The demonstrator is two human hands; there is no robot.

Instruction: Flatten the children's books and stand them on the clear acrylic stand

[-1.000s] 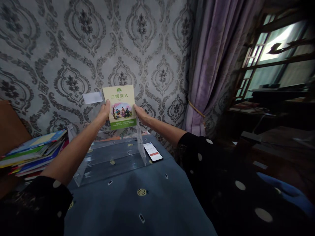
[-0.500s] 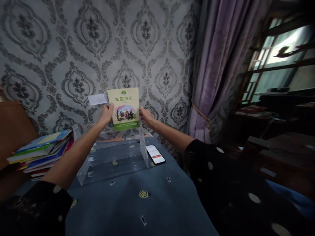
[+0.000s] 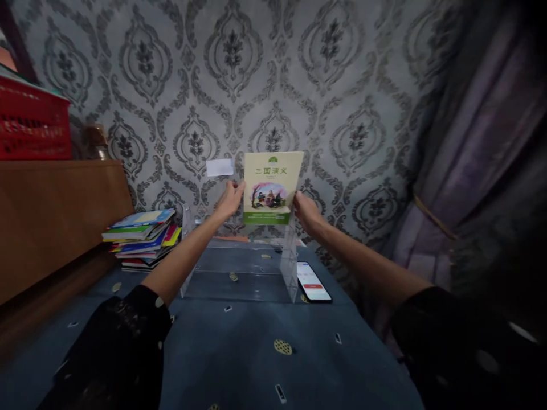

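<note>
A pale yellow book (image 3: 269, 182) with green Chinese lettering, a picture of seated figures and a green lower band is held up with its cover facing me. Its left edge is in my left hand (image 3: 229, 200), thumb near the front. My right hand (image 3: 308, 214) grips the right edge, its fingers partly hidden. Below the book, a clear plastic stepped rack (image 3: 289, 267) stands on the blue patterned tablecloth (image 3: 231, 353). The book is over the rack's back part; whether they touch, I cannot tell.
A smartphone (image 3: 314, 283) with a lit screen lies right of the rack. To the left is a stack of books (image 3: 143, 242) beside a wooden cabinet (image 3: 55, 210) bearing a red basket (image 3: 34, 122). A white label (image 3: 219, 167) is on the patterned wall. A purple curtain (image 3: 474, 171) hangs right.
My view has turned left, bringing the red basket and cabinet into sight. Both hands still hold the book, whose right edge now slants more.
</note>
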